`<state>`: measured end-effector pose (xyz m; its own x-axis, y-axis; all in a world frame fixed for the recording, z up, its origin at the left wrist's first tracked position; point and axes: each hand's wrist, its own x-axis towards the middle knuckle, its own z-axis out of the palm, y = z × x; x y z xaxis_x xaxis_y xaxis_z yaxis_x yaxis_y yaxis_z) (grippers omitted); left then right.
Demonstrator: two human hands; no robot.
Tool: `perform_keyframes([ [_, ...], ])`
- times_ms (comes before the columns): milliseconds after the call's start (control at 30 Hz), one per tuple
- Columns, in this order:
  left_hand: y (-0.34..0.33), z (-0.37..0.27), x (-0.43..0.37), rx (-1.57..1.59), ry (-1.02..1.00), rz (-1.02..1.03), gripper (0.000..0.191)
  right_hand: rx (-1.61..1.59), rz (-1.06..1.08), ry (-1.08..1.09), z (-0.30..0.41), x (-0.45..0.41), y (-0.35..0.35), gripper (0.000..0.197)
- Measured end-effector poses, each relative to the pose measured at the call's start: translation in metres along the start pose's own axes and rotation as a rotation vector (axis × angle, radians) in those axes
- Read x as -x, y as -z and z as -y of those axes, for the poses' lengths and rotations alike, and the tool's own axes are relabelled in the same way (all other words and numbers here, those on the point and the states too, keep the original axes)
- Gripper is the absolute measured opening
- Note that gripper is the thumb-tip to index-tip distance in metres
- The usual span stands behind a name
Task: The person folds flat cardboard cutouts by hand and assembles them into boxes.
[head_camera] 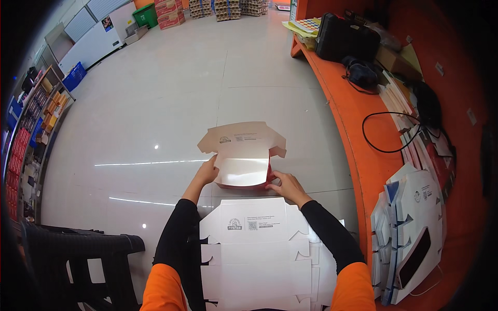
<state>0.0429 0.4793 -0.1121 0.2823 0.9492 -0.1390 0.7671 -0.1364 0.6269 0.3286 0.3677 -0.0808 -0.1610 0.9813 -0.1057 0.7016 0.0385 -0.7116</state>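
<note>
A cardboard food box (242,171), white inside and red outside, is held out over the floor with its printed lid flap raised on the far side. My left hand (207,170) grips the box's left wall near the lid hinge, the fingers partly hidden. At the near right corner, my right hand (287,186) pinches the red side wall between thumb and fingers. Nearer to me lies a stack of flat, unfolded white box blanks (255,268) with printing on the top panel and cut tabs along both sides.
An orange shelf (342,155) runs along the right, bearing a black case (346,39), a cable, more flat blanks (418,217) and a phone (414,257). A black plastic stool (83,248) stands at lower left. Stocked shelving (39,132) lines the left side; a chest freezer (93,39) stands beyond.
</note>
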Motion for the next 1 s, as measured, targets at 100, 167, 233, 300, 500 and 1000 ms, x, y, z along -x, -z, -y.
perform_keyframes([
  [100, -0.001, 0.009, -0.003, -0.03, -0.025, -0.002, 0.06, 0.076, -0.059, 0.116, -0.003, 0.0, -0.005, 0.027],
  [167, -0.002, 0.012, -0.004, -0.044, -0.038, 0.002, 0.061, 0.122, -0.08, 0.142, -0.006, -0.001, -0.008, 0.025],
  [233, -0.002, 0.008, -0.004, -0.052, 0.005, 0.027, 0.062, 0.17, -0.099, 0.161, -0.008, 0.0, -0.008, 0.023],
  [300, -0.001, 0.004, -0.003, -0.052, -0.002, 0.031, 0.062, 0.23, -0.121, 0.207, -0.009, 0.0, -0.008, 0.02],
  [500, -0.016, -0.025, 0.005, -0.613, 0.093, -0.276, 0.056, 0.266, -0.079, 0.217, -0.014, -0.006, -0.016, 0.023],
  [1000, -0.082, -0.149, -0.021, -0.218, -0.063, 0.004, 0.023, 0.551, -0.023, 0.281, -0.012, -0.006, -0.012, 0.026],
])
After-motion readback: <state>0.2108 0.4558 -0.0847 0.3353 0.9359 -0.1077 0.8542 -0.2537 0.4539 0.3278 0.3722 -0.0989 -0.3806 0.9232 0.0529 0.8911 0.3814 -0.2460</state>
